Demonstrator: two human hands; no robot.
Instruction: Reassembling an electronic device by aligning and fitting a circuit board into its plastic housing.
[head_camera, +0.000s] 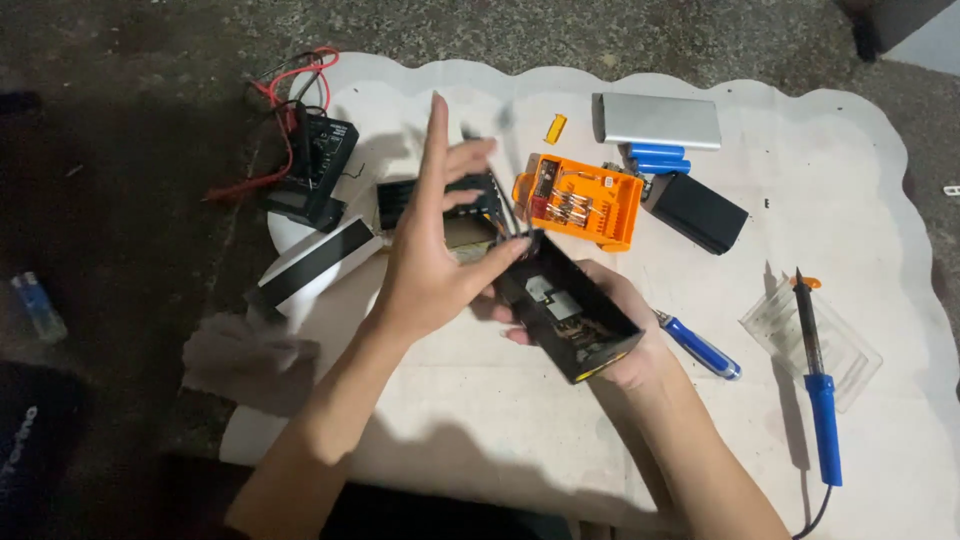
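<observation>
Fingers of left hand (425, 265) spread above black casing (568, 312), which right hand (625, 335) cradles.

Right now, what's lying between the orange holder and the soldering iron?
In the head view, a black rectangular block lies just right of the orange holder. Past it, toward the soldering iron, is bare white mat, then a clear plastic piece under the iron.
</observation>
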